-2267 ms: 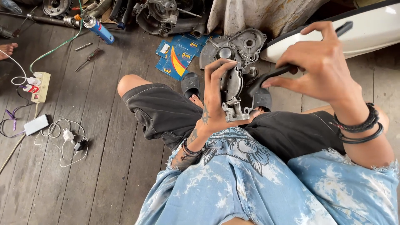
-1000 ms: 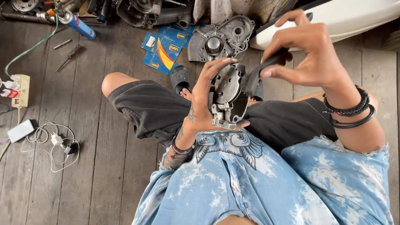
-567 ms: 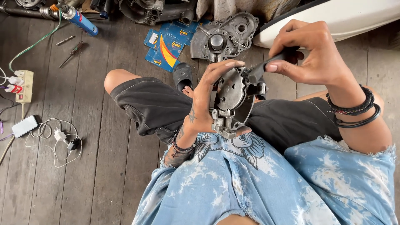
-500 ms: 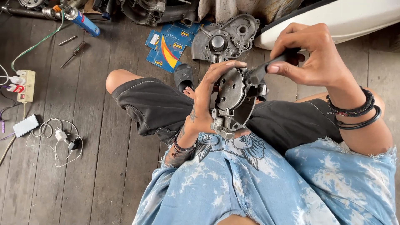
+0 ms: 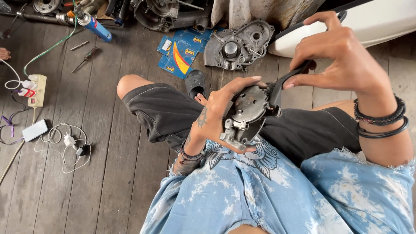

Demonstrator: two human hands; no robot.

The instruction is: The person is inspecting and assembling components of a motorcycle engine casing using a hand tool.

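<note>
Mostly bare metal and weathered wood.
Engine cover in left hand: cast metal, dull grey, greasy. Brush in right hand: matt black plastic handle. Casing at 12 o'clock: rough grey cast metal. Floor: unfinished wood planks, worn grain. Packets: glossy blue printed card. Shorts: matt black cloth. Shirt: bleached blue cloth. Panel at 1 o'clock: glossy white plastic.

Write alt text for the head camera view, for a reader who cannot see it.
Seated on a plank floor, a person holds a grey metal engine cover in the left hand while the right hand presses a black brush against it. Another engine cover, blue packets and a power strip lie around.
</note>
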